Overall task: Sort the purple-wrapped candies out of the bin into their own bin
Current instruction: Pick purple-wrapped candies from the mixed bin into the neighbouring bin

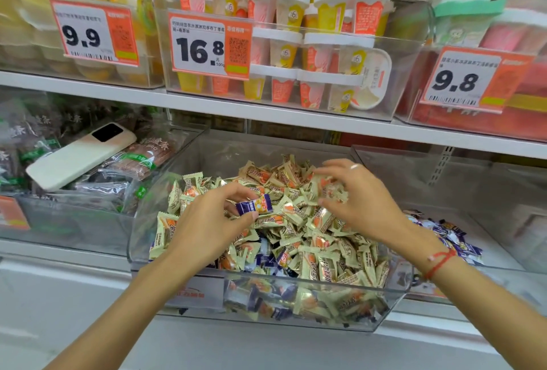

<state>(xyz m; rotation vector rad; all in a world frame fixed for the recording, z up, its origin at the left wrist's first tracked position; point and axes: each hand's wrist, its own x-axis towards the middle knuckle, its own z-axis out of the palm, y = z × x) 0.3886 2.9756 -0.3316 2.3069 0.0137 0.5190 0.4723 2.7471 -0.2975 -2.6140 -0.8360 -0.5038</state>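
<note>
A clear plastic bin (pixel 142 221) in the middle holds a heap of cream-wrapped candies (pixel 310 239) with a few purple ones mixed in low at the front. My left hand (pixel 207 221) pinches one purple-wrapped candy (pixel 256 204) between thumb and fingers, just above the heap. My right hand (pixel 355 195) hovers over the back right of the heap with curled fingers on cream candies; whether it grips one is unclear. Several purple-wrapped candies (pixel 453 236) lie in the clear bin (pixel 503 192) to the right.
A white phone (pixel 80 156) lies on dark snack packs in the left bin. The shelf above carries clear bins of pudding cups (pixel 296 43) with price tags (pixel 207 43). A white ledge (pixel 59 295) runs below the bins.
</note>
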